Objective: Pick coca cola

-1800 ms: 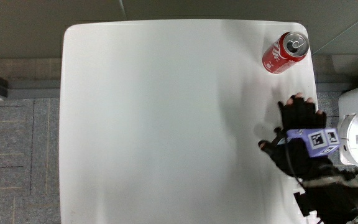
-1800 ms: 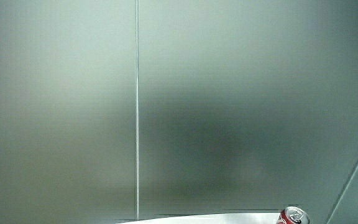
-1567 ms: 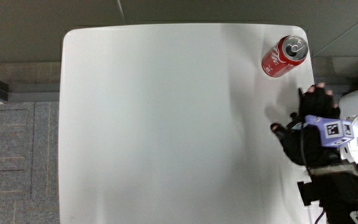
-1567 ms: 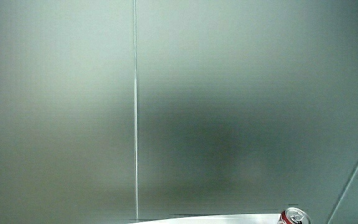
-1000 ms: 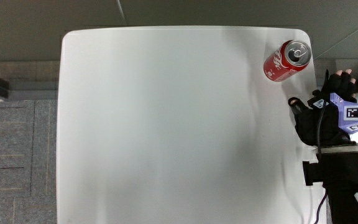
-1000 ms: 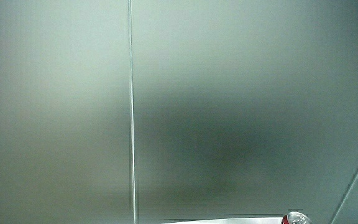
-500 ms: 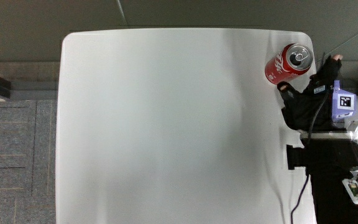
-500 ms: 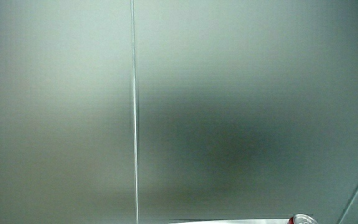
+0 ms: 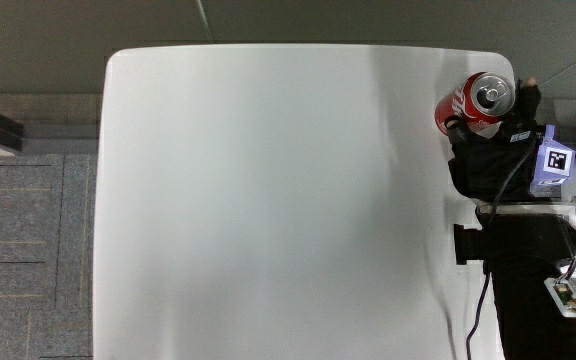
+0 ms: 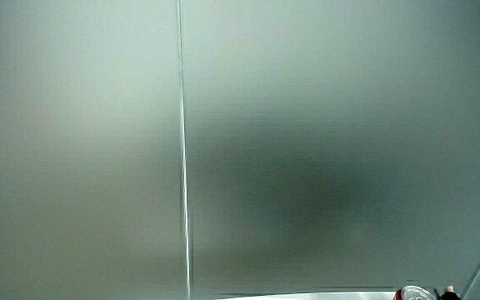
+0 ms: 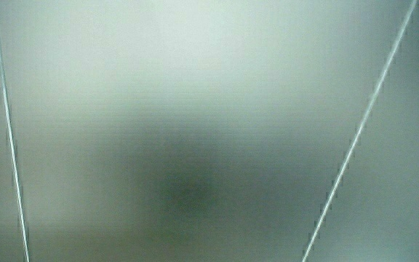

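White table [image 9: 268, 200] corner: upright coke can [image 9: 478, 102] w/ gloved hand's [image 9: 493, 150] fingers [image 9: 530, 95] wrapped round it

black-gloved hand [image 9: 488, 160] bearing a purple patterned cube [image 9: 553, 160].

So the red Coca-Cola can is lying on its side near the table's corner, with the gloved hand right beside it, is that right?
Not quite. The Coca-Cola can stands upright: the main view looks straight down on its round silver top. The rest holds: it is near the corner of the table, and the hand is right beside it.
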A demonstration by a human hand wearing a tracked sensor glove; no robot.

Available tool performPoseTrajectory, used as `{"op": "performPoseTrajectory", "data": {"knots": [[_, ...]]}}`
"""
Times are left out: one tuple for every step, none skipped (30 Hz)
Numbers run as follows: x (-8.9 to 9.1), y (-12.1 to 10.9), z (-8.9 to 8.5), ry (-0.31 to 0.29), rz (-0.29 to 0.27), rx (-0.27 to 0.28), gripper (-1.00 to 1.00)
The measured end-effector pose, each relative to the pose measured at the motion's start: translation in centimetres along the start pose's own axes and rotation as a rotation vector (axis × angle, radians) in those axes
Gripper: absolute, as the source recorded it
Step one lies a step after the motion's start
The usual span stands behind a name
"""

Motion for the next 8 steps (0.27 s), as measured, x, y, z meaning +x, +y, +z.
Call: {"op": "performPoseTrajectory", "data": {"knots": [[-0.2,0.0,0.0,0.013,0.008,-0.006,0.88],[-0.4,0.0,0.0,0.033,0.015,-0.006,0.94],[-0.6,-0.1,0.0,0.052,0.022,-0.007,1.0],[-0.5,-0.1,0.2,0.047,0.021,-0.001,1.0],[-0.5,-0.2,0.3,0.032,0.026,0.006,1.0],[-1.2,-0.4,0.2,0.048,0.031,0.002,1.0],[-1.4,-0.4,0.2,0.05,0.047,0.001,1.0],[-1.6,-0.5,0.1,0.051,0.062,0.0,1.0]]}}
